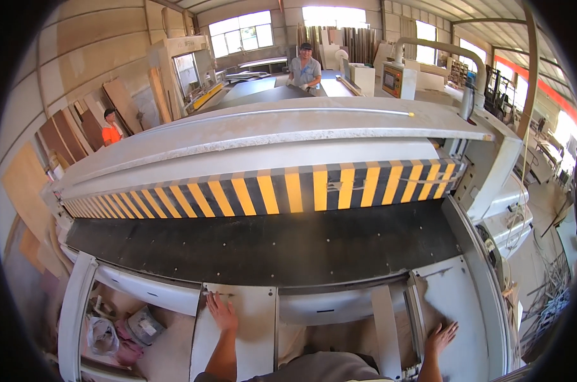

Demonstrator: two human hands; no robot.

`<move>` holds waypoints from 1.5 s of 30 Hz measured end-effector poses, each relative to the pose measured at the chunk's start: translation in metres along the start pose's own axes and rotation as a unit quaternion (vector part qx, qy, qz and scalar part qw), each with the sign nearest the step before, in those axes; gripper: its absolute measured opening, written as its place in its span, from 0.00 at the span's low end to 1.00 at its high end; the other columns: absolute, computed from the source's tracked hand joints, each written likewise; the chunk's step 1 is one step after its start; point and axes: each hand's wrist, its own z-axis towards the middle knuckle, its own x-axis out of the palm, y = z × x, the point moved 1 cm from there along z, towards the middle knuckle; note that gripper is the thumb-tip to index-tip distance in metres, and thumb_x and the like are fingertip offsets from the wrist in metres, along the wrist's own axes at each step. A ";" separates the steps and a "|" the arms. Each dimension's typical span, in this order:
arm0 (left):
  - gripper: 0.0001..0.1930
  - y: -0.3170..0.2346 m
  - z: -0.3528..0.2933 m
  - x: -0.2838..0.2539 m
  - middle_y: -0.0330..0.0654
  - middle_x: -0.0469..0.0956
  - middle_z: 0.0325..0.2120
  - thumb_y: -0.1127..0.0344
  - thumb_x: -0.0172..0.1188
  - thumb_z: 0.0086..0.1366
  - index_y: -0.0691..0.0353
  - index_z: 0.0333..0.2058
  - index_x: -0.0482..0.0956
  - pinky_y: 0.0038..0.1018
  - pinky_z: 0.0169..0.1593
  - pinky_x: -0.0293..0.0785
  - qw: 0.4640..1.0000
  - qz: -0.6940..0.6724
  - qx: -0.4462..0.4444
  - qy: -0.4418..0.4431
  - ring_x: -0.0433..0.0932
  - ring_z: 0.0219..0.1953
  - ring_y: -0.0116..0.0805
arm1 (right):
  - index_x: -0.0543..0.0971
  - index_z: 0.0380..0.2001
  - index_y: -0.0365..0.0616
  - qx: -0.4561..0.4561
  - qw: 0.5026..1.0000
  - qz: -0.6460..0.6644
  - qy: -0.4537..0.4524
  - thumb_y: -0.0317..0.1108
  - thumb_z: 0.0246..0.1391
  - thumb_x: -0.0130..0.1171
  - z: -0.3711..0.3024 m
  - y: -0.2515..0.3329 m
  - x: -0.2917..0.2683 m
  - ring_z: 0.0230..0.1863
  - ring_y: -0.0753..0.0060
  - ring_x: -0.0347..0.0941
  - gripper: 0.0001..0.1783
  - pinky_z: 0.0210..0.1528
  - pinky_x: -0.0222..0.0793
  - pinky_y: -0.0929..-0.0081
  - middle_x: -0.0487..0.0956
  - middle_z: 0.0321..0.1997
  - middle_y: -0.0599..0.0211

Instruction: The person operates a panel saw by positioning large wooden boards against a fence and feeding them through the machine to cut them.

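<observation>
My left hand lies flat with its fingers spread on a pale metal support plate, close to the front edge of a large panel machine. On the right, my right hand rests open on another pale plate, fingers stretched outward. Neither hand holds anything. Beyond them runs the machine's dark flat bed, dotted with small light spots. Behind the bed, a guard beam with yellow and black stripes spans the machine's width.
Gaps open between the support plates; a bucket and a plastic bag sit below the left one. Behind the machine stands a person in grey; another in orange is at left. A control box stands back right.
</observation>
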 end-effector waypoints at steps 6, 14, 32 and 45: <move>0.32 -0.032 -0.090 -0.031 0.61 0.56 0.73 0.60 0.57 0.71 0.63 0.70 0.61 0.59 0.78 0.48 0.998 -0.029 0.057 0.012 0.52 0.76 0.66 | 0.51 0.79 0.36 -0.057 0.985 0.154 -0.058 0.53 0.77 0.40 0.006 -0.023 0.012 0.84 0.47 0.44 0.40 0.84 0.37 0.52 0.52 0.83 0.45; 0.31 -0.030 -0.274 -0.101 0.61 0.55 0.74 0.62 0.54 0.73 0.63 0.71 0.60 0.58 0.75 0.53 0.991 -0.111 0.064 0.042 0.53 0.75 0.66 | 0.51 0.78 0.34 -0.177 0.917 0.338 -0.117 0.49 0.76 0.44 -0.014 -0.092 0.001 0.84 0.42 0.42 0.40 0.83 0.36 0.49 0.50 0.83 0.42; 0.29 0.020 -0.414 -0.216 0.58 0.61 0.72 0.62 0.54 0.75 0.63 0.71 0.62 0.52 0.76 0.53 0.995 -0.084 0.028 0.051 0.57 0.74 0.60 | 0.50 0.79 0.37 -0.103 0.994 0.037 0.008 0.42 0.69 0.52 -0.309 -0.531 -0.096 0.85 0.44 0.37 0.43 0.83 0.29 0.45 0.47 0.85 0.45; 0.30 0.155 -0.758 -0.483 0.60 0.62 0.70 0.60 0.54 0.74 0.66 0.70 0.62 0.54 0.74 0.56 0.993 -0.103 0.049 0.040 0.58 0.73 0.64 | 0.50 0.80 0.42 -0.245 0.966 0.065 -0.055 0.51 0.73 0.48 -0.347 -0.584 -0.085 0.85 0.49 0.39 0.42 0.83 0.34 0.45 0.48 0.86 0.53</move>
